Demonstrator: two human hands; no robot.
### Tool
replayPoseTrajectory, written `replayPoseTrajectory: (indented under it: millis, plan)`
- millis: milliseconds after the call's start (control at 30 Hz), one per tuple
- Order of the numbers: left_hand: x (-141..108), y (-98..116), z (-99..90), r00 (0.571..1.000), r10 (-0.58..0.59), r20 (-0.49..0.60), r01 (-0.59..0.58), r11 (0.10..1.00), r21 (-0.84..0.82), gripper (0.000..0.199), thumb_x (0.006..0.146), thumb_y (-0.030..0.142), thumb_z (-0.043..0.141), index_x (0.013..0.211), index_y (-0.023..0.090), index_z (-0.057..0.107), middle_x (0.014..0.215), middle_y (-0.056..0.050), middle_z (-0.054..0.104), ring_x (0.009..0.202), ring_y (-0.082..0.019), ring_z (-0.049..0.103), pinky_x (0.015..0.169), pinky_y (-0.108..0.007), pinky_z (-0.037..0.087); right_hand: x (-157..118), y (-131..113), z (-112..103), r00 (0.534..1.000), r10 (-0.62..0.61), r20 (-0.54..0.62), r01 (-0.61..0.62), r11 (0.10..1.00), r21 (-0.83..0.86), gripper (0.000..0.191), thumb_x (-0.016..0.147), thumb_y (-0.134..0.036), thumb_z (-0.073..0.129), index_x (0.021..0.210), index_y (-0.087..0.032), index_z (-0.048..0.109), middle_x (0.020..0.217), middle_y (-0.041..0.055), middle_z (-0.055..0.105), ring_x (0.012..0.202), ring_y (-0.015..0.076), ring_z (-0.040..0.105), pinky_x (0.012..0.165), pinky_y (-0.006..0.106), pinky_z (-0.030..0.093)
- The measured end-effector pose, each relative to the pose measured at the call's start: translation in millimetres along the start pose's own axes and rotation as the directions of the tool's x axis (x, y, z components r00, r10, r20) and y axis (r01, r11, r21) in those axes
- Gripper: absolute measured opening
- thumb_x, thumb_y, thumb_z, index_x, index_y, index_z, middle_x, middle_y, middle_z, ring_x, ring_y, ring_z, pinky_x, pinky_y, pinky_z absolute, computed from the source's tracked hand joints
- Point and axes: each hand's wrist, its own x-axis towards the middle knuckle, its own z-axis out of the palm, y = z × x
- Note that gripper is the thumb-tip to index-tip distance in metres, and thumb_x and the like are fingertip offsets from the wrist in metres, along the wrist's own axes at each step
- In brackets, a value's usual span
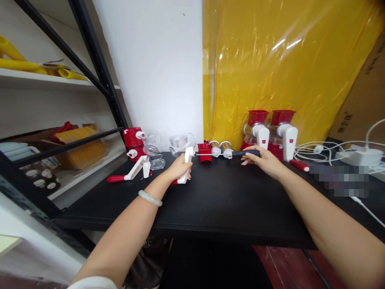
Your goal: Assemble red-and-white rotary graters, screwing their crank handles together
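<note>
My left hand [180, 166] is closed around a white crank handle [187, 157] with a red grip, held above the black table. In my right hand [258, 157] is a screwdriver [246, 153] with a dark handle. Its long thin shaft points left, and the tip is at or very near the round end of the crank; whether it touches cannot be told. Just behind the shaft stand a red plastic part [205, 153] and two metal grater drums [226, 147]. A second white crank [136, 170] with a red grip lies to the left.
Two assembled red and white graters [257, 130] stand at the back right, beside white cables [319, 149] and a charger. Red housings [132, 138] and clear plastic parts [179, 141] sit at the back left. A black-framed shelf [104, 86] borders the left side.
</note>
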Motion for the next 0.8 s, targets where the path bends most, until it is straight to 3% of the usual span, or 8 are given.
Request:
replayPoseTrajectory:
  millis: [200, 267, 467, 667, 800]
  plan:
    - [-3, 6, -0.3, 1.000, 0.020, -0.021, -0.019, 0.999, 0.041, 0.041, 0.075, 0.015, 0.057, 0.109, 0.021, 0.035, 0.054, 0.009, 0.053, 0.039, -0.015, 0.057, 0.041, -0.028, 0.051, 1, 5, 0, 0.998, 0.067, 0.003, -0.067, 0.998, -0.018, 0.047, 0.072, -0.067, 0.065, 0.075, -0.021, 0.054, 0.056, 0.0005, 0.065, 0.044, 0.0156, 0.062, 0.049, 0.030, 0.052]
    - [-3, 6, -0.7, 0.999, 0.018, -0.030, -0.017, 0.999, 0.037, 0.042, 0.076, 0.016, 0.059, 0.111, 0.021, 0.035, 0.055, 0.008, 0.053, 0.039, -0.015, 0.058, 0.041, -0.027, 0.051, 2, 6, 2, 0.997, 0.083, 0.008, -0.083, 0.996, -0.032, 0.049, 0.073, -0.069, 0.063, 0.071, -0.022, 0.052, 0.053, 0.0000, 0.063, 0.041, 0.0144, 0.058, 0.045, 0.029, 0.049]
    - [-1, 4, -1.2, 0.999, -0.007, -0.033, 0.009, 0.998, 0.060, 0.042, 0.075, 0.015, 0.058, 0.111, 0.020, 0.037, 0.055, 0.007, 0.054, 0.039, -0.018, 0.058, 0.040, -0.030, 0.050, 2, 11, 3, 0.997, 0.065, -0.035, -0.061, 0.992, 0.114, 0.051, 0.065, -0.054, 0.077, 0.098, -0.026, 0.050, 0.072, -0.0039, 0.067, 0.064, 0.0164, 0.069, 0.069, 0.038, 0.058]
    - [-2, 6, -0.5, 1.000, 0.005, -0.009, -0.005, 0.999, 0.053, 0.039, 0.075, 0.013, 0.056, 0.108, 0.020, 0.037, 0.054, 0.007, 0.053, 0.040, -0.018, 0.057, 0.041, -0.030, 0.050, 3, 14, -5, 0.999, 0.029, 0.016, -0.031, 0.990, 0.134, 0.048, 0.060, -0.040, 0.084, 0.095, -0.023, 0.055, 0.086, -0.0008, 0.068, 0.085, 0.0178, 0.070, 0.082, 0.038, 0.056]
    - [-1, 5, -1.4, 1.000, -0.002, 0.007, 0.001, 0.998, 0.060, 0.041, 0.074, 0.013, 0.055, 0.109, 0.020, 0.035, 0.055, 0.007, 0.053, 0.040, -0.018, 0.057, 0.042, -0.032, 0.051, 5, 17, -9, 1.000, -0.005, -0.010, 0.005, 0.997, 0.071, 0.046, 0.061, -0.037, 0.084, 0.098, -0.023, 0.060, 0.087, 0.0001, 0.069, 0.084, 0.0175, 0.069, 0.089, 0.042, 0.054]
